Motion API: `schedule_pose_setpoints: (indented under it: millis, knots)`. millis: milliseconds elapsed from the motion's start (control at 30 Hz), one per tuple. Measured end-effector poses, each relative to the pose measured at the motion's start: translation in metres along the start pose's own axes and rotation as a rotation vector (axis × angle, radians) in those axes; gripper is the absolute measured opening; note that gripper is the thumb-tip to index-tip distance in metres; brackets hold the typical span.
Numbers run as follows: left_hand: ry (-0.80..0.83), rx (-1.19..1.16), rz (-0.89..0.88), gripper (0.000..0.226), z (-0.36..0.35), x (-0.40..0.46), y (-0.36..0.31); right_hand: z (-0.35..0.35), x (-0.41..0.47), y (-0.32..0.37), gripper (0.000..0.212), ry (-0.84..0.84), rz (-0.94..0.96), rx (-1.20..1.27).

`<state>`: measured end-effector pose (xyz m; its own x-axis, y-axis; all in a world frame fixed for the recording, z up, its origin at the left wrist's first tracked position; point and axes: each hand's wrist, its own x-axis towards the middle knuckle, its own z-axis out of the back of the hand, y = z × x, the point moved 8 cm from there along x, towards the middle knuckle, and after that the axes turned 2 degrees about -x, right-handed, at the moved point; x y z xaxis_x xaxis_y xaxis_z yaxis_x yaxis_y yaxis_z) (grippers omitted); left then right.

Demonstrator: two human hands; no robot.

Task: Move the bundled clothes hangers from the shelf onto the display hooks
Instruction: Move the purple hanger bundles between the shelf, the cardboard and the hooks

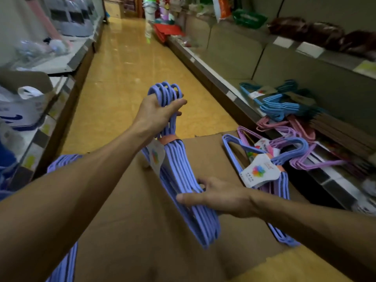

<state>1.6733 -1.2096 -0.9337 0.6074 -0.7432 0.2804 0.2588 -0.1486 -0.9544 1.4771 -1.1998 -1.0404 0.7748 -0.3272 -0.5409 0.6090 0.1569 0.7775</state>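
A bundle of periwinkle-blue hangers (179,171) with an orange band and a paper tag hangs in mid-air over a cardboard sheet. My left hand (157,112) grips the bundle just below its hooks. My right hand (213,197) holds its lower arm, fingers curled round the bars. A second blue bundle with a white tag (270,159) lies on the cardboard's right edge. More bundles in lilac (317,159), pink (270,123) and light blue (278,106) lie piled on the low right shelf. No display hooks are visible.
Brown cardboard (146,231) spreads below my arms. Another blue hanger bundle (61,257) shows under my left forearm. A yellow tiled aisle (126,74) runs ahead between shelves. White bags (22,110) sit on the left shelf; brown goods (325,35) on the upper right shelf.
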Motion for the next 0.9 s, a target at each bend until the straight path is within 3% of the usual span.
schedule_pose_setpoints:
  millis: [100, 233, 467, 600, 733, 900]
  knots:
    - [0.004, -0.083, 0.012, 0.017, 0.002, -0.007, 0.006, -0.021, 0.009, -0.014, 0.050, -0.018, -0.016, 0.383]
    - [0.030, -0.124, 0.054, 0.018, 0.000, -0.017, 0.011, -0.044, 0.024, -0.016, 0.040, 0.094, 0.035, 0.737]
    - [0.042, -0.026, 0.200, 0.015, 0.041, -0.038, 0.025, -0.076, 0.057, -0.003, 0.033, 0.174, 0.079, 0.770]
    - [0.088, 0.132, 0.285, 0.028, 0.072, -0.059, 0.031, -0.109, 0.070, 0.009, 0.034, 0.354, 0.073, 0.769]
    - [0.109, 0.129, 0.320, 0.027, 0.095, -0.084, 0.030, -0.128, 0.080, 0.027, 0.025, 0.451, 0.133, 0.761]
    - [-0.034, 0.387, 0.357, 0.030, 0.154, -0.105, 0.020, -0.149, 0.097, 0.048, 0.020, 0.409, 0.235, 0.694]
